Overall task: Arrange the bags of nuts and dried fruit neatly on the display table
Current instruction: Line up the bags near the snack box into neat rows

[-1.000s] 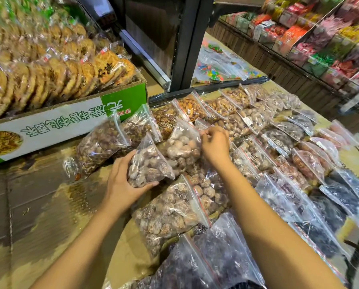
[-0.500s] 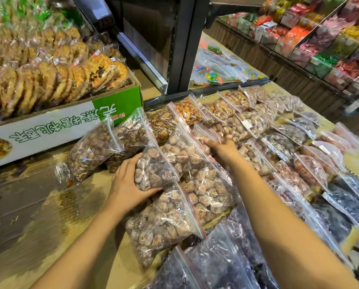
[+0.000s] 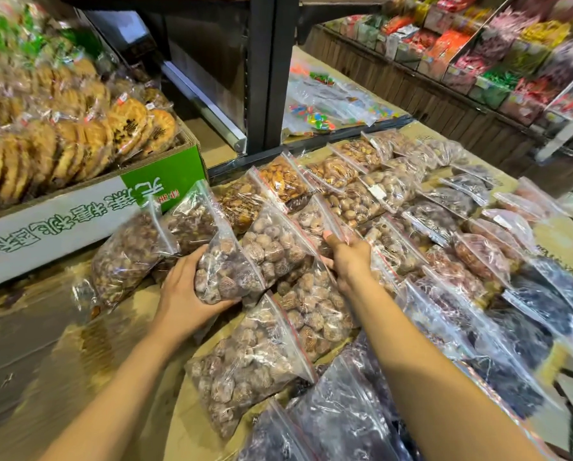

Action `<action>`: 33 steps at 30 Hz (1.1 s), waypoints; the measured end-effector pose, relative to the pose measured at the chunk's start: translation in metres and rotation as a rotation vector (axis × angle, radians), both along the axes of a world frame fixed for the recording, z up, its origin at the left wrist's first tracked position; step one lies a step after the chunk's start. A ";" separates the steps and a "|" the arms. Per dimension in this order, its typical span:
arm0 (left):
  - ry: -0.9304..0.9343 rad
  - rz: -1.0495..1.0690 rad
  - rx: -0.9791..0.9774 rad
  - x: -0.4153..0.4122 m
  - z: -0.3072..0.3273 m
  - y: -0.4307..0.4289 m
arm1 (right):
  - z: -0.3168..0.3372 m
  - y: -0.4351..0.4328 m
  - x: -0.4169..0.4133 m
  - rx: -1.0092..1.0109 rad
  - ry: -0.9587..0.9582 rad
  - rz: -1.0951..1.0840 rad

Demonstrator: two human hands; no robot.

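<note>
Several clear zip bags of nuts and dried fruit lie in overlapping rows on the display table (image 3: 118, 344). My left hand (image 3: 182, 294) grips the lower end of a bag of brown wrinkled nuts (image 3: 228, 271), held tilted against its neighbours. My right hand (image 3: 348, 257) pinches the top edge of a neighbouring nut bag (image 3: 278, 251). Another nut bag (image 3: 251, 361) lies flat just below my hands. Dark dried-fruit bags (image 3: 527, 314) fill the near right rows.
A green and white carton (image 3: 158, 181) full of wrapped round biscuits stands at the left. A black steel post (image 3: 271, 78) rises behind the bags. Candy bags (image 3: 325, 108) lie beyond it. Sweet bins (image 3: 477, 54) line the far right shelf.
My left hand has lifted its nut bag up and to the right. My right hand slid down and right from the upper bags onto the neighbouring bag's edge.
</note>
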State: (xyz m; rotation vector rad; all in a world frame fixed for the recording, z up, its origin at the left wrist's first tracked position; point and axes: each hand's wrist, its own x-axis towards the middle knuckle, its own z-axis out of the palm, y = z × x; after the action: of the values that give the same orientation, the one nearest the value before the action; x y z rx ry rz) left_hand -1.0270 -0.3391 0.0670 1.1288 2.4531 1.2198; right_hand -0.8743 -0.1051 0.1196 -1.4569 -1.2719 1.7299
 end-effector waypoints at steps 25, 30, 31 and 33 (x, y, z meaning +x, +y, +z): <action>0.038 0.005 -0.180 0.104 0.030 -0.086 | 0.040 -0.138 0.123 0.740 -0.799 0.369; 0.080 -0.031 -0.274 0.142 0.040 -0.097 | 0.047 -0.179 0.163 0.854 -0.953 0.464; 0.089 -0.029 -0.276 0.148 0.042 -0.098 | 0.046 -0.187 0.170 0.873 -0.957 0.474; 0.116 -0.036 -0.273 0.159 0.045 -0.102 | 0.043 -0.201 0.180 0.894 -0.950 0.491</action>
State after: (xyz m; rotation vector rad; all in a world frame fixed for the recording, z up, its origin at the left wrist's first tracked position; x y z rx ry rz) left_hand -0.8685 -0.4413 0.1115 1.1873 2.5715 0.7976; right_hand -0.6947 -0.3060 0.1623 -1.4301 -2.5948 0.3667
